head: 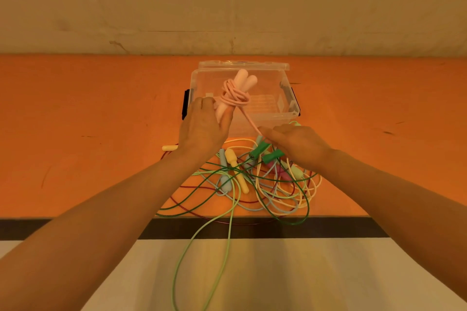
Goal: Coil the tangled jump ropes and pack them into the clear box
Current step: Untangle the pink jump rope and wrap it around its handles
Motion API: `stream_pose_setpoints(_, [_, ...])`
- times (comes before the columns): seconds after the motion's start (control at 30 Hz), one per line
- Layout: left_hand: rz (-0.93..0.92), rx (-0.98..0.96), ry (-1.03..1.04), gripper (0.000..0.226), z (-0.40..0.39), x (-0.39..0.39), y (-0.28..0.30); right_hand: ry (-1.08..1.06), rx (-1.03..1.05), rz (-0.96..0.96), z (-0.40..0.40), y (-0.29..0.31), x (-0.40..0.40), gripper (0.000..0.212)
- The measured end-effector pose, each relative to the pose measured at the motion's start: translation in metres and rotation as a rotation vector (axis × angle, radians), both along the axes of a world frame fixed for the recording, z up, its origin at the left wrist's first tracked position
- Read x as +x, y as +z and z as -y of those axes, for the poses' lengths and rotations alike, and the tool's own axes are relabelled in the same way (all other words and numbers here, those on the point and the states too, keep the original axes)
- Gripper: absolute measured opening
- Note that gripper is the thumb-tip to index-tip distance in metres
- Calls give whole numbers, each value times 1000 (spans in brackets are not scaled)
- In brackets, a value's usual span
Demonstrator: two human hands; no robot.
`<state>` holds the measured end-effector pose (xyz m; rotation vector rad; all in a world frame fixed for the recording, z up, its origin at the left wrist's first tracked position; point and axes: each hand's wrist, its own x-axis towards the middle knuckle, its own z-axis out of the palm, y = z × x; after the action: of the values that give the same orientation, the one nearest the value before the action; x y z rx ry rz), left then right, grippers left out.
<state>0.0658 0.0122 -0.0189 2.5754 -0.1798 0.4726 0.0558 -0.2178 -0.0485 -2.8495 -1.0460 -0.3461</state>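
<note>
**Pink rope nearly bound, tangle waiting**

We hold the pink jump rope [235, 93] up in front of the clear box [278, 111]. It looks light; the cord is soft and limp, likely to spring loose unless kept taut. The two stiff handles, side by side, are the best place to hold it. Several turns of cord wrap around them, with one tail running down to the right.

Our left hand [204, 126] grips the lower ends of the handles. Our right hand [295, 144] pinches the tail, fingers closed on it.

The box stands open on the orange table [75, 121], its lid [242, 65] behind. Between us and the box lies the tangle of other ropes [252, 184]: green, yellow, blue, red cords, one loop hanging over the table edge.
</note>
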Motion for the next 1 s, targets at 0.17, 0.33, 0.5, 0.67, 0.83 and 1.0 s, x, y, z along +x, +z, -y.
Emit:
stream_pose_setpoints(0.17, [-71, 312, 99, 50, -2, 4, -4, 220, 40, 221, -27, 7, -2, 24])
stream_pose_setpoints(0.33, [-4, 603, 35, 52, -8, 4, -6, 241, 23, 264, -27, 20, 3, 32])
stream_pose_setpoints(0.5, [183, 807, -120, 43, -8, 4, -14, 287, 0, 342, -28, 28, 4, 40])
stream_pose_setpoints(0.67, [292, 862, -343, 43, 3, 0, -10, 317, -42, 418, -27, 33, 5, 29])
stream_pose_setpoints(0.83, [295, 746, -556, 43, 1, -2, -9, 246, -68, 432, -15, 41, 8, 30])
stream_pose_setpoints(1.0, [194, 619, -650, 51, -2, -4, -11, 266, 5, 348, -11, 43, 12, 37])
